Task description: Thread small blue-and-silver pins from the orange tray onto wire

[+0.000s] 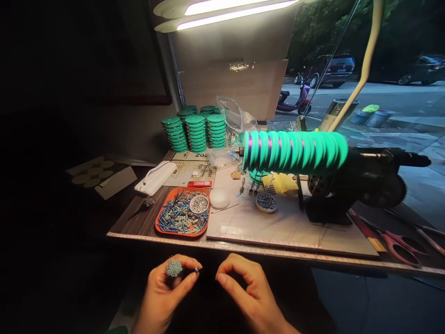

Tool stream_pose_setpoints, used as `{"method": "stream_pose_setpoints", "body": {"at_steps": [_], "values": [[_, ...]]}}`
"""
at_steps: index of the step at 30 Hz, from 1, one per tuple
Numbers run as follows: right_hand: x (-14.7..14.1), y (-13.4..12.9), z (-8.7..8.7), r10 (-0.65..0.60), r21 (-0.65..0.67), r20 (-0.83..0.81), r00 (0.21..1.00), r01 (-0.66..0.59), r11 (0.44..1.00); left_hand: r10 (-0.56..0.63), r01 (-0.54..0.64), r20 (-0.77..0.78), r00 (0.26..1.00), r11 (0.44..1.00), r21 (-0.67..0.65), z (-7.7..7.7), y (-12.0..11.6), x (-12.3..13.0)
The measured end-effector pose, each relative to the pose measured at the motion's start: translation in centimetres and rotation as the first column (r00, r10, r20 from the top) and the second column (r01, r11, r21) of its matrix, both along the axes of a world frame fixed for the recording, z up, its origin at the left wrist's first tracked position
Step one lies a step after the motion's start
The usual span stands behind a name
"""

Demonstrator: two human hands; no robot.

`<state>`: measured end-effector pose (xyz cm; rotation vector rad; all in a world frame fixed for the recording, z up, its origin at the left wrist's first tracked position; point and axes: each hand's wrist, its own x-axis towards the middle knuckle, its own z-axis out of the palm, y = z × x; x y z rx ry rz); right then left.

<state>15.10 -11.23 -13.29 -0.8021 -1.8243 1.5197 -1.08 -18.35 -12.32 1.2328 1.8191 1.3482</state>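
Just in front of the table edge, my left hand (pixel 170 290) is closed around a bundle of thin rods with grey-green tips (pixel 174 268), seen end-on. Between its thumb and index fingertips sits a small dark blue piece (pixel 197 270). A short gap to the right, my right hand (pixel 246 287) has thumb and index finger pressed together; whatever they pinch, if anything, is too small to see. Nearest on the table is an orange tray (pixel 163 232) of blue and grey slim parts, with a round dish of small silvery pieces (pixel 199 204) inside it.
Green line spools (pixel 288 150) fill the shaft of a black winding machine (pixel 347 185) at right. More green spools (pixel 195 134) stand stacked behind. A white domed object (pixel 219 198), a dish of dark beads (pixel 266 202) and red-handled scissors (pixel 399 248) lie on the table.
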Motion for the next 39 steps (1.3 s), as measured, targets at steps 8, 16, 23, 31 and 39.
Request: {"method": "stream_pose_setpoints", "body": {"at_steps": [8, 16, 23, 31, 39], "values": [[-0.2, -0.2, -0.4, -0.045, 0.112, 0.026, 0.999, 0.042, 0.993, 0.044, -0.046, 0.047, 0.998, 0.998, 0.047, -1.0, -0.6, 0.3], [-0.2, -0.2, -0.7, -0.059, 0.081, 0.02, 0.998, 0.057, 0.995, 0.043, -0.02, 0.313, 0.949, 0.997, -0.075, -1.8, -0.5, 0.5], [0.0, -0.1, -0.7, -0.07, 0.051, 0.001, 0.998, 0.07, 0.996, 0.076, -0.031, 0.405, 0.911, 0.993, -0.116, -1.5, -0.3, 1.1], [0.0, -0.2, -0.8, -0.1, 0.089, -0.031, 0.994, 0.103, 0.991, 0.138, -0.126, 0.132, 0.982, 0.987, -0.098, -0.4, 0.6, 0.5], [0.1, 0.1, -0.5, -0.087, 0.19, -0.07, 0.994, 0.099, 0.977, -0.046, -0.048, -0.664, 0.746, 0.991, -0.123, 3.7, 7.3, 0.6]]}}
